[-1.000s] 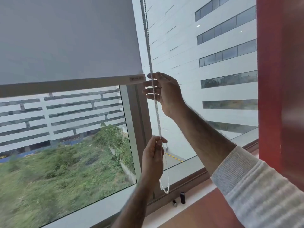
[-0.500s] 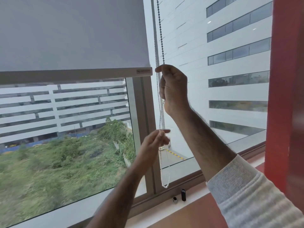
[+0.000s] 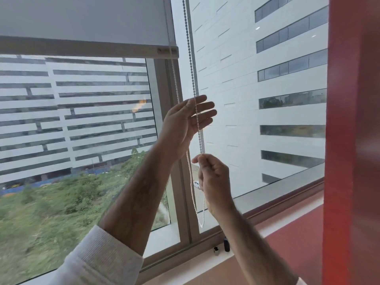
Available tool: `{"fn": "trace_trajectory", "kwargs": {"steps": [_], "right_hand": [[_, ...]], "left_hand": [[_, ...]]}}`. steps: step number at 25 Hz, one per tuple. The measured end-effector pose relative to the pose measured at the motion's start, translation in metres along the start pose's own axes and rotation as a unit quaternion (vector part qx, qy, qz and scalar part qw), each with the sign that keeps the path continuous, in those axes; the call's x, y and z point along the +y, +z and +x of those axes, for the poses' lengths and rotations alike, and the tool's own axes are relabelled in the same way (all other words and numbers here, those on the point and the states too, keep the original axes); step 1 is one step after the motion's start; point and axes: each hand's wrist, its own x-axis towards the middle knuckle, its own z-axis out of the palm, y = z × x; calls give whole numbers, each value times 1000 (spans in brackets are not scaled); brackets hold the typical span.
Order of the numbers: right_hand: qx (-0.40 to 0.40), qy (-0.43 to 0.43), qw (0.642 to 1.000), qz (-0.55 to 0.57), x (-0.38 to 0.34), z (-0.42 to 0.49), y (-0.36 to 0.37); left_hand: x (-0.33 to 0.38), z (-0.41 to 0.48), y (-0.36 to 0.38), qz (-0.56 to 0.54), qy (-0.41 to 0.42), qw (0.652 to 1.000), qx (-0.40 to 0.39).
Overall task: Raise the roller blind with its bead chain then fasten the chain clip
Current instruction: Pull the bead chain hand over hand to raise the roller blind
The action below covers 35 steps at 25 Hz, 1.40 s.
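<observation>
- Fingertips of the right hand pinch the chain between thumb and forefinger. The other fingers are curled into the palm.
- Judged from the pose, this is a hand-over-hand pull. The upper hand should close on the strand before the lower one lets go, or the blind may slip back.
- Pull straight down along the strand, not out toward the room, so the beads feed cleanly. Short, even strokes suit a thin chain like this.
- Just above, the left hand has its fingers straight and slightly spread, pointing right. The pulled strand lies across them and touches them.
- The left thumb stands up beside the strand. I cannot tell whether it presses on it.
- The chain runs as two strands: one taut through both hands, the other hanging behind the left hand. They join in a loop low down, near the frame.
- The blind is well up, its bottom bar above both hands. More than half the glass is bare, so little raising looks left.
- The clip is probably the small dark piece on the sill under the loop, but it is too small to be sure. It is untouched, so fastening is not yet begun.
</observation>
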Motion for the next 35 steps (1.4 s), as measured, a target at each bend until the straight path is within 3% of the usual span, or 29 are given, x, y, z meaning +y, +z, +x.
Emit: {"fn": "trace_trajectory", "kwargs": {"steps": [3,8,14,17,21,28,30,35], "right_hand": [[-6,2,1000,-6,-2,-3,-4],[-62,45,997,15,-7,10,-6],[1,13,1000,24,-63,77,-1],[-34,5,999,43,-97,106,12],[-79,65,992,69,-118,119,30],[-103,83,986,106,-102,109,46],[-104,69,985,117,-89,100,49],[-14,-47,997,64,-76,91,57]], "left_hand": [[0,7,7,-17,-5,1000,-14],[-12,7,7,73,109,989,62],[-40,-14,-11,184,202,954,126],[-78,-39,-18,208,186,951,135],[-126,-84,-26,240,134,952,135],[-130,-100,-36,262,110,949,140],[-128,-99,-40,261,105,950,138],[-119,-93,-38,240,62,966,74]]}}
